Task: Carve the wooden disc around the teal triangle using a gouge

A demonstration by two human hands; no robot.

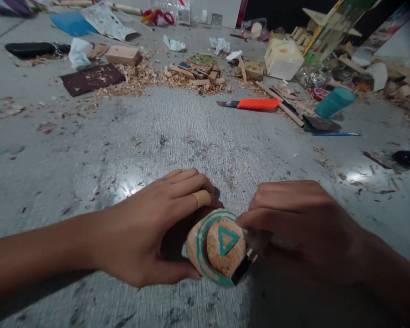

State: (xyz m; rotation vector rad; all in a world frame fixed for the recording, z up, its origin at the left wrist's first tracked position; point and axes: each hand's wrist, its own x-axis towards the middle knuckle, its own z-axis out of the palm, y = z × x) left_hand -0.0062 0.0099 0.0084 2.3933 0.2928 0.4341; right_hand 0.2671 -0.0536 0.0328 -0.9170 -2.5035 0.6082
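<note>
A rounded wooden piece (213, 262), painted with teal rings and a teal triangle on its raised round top, stands near the lower middle. My left hand (157, 218) grips its left side, thumb in front and fingers behind; a beige bandage (202, 198) wraps one finger. In my right hand (294, 223), closed in a pinch, is what looks like a flat paintbrush (242, 269) with a silvery band and dark tip. That tip is at the right front rim of the piece, over the teal ring's end. Its handle is hidden by my fingers.
An orange-handled craft knife (258, 104) lies beyond my hands. Behind it are wood shavings (140, 79), a wooden block (123, 55) and brown sandpaper (93, 79). At right are a teal cup (335, 102), a thin blue stick (336, 134) and a black rounded object (409, 159).
</note>
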